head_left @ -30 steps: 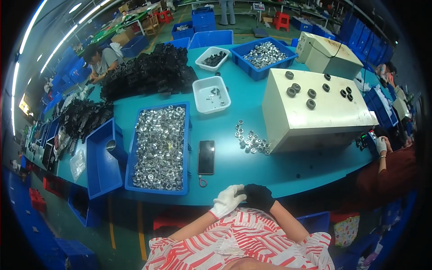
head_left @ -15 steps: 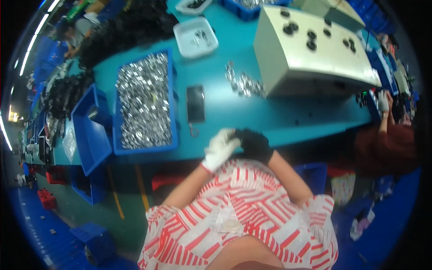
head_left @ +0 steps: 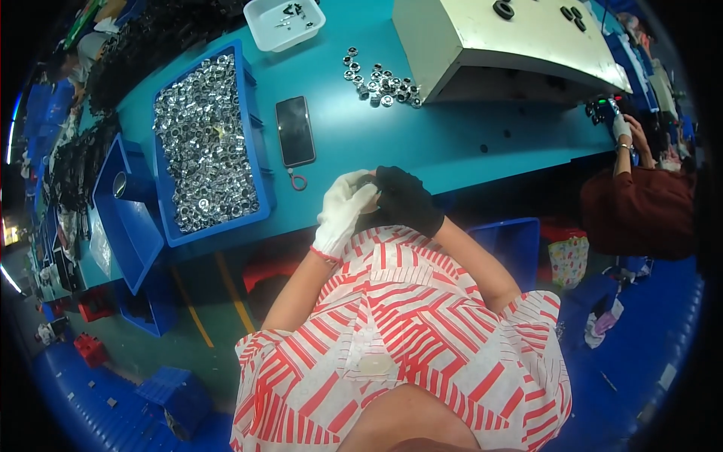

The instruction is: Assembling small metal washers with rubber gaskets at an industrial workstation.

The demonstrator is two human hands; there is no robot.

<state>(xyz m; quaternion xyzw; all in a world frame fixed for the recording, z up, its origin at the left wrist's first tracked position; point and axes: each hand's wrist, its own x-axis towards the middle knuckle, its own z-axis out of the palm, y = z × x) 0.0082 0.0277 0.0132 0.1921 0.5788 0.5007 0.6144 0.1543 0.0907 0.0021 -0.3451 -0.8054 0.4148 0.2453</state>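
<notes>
My left hand (head_left: 345, 207), in a white knitted glove, meets my right hand (head_left: 407, 197), in a black glove, just over the table's front edge. Fingers of both hands are curled together around something small; a dark, shiny bit shows between them, but its kind is hidden. To the left, a blue bin (head_left: 263, 162) is heaped with small silver metal rings (head_left: 207, 143). A loose cluster of similar rings (head_left: 384, 87) lies beyond my hands. Between bin and hands are a dark phone (head_left: 295, 132) and a pinkish ring loop (head_left: 299, 182).
A cream metal box (head_left: 520, 64) with black rings on top stands at the far right. A white tray (head_left: 282, 41) holds small black parts. A tilted blue bin (head_left: 128, 241) and dark piles (head_left: 169, 45) lie left. A co-worker (head_left: 640, 203) sits at right.
My view has shifted, so the table things sit higher and further left in the picture. Both hands stay together at the table edge, the left now more upright.
</notes>
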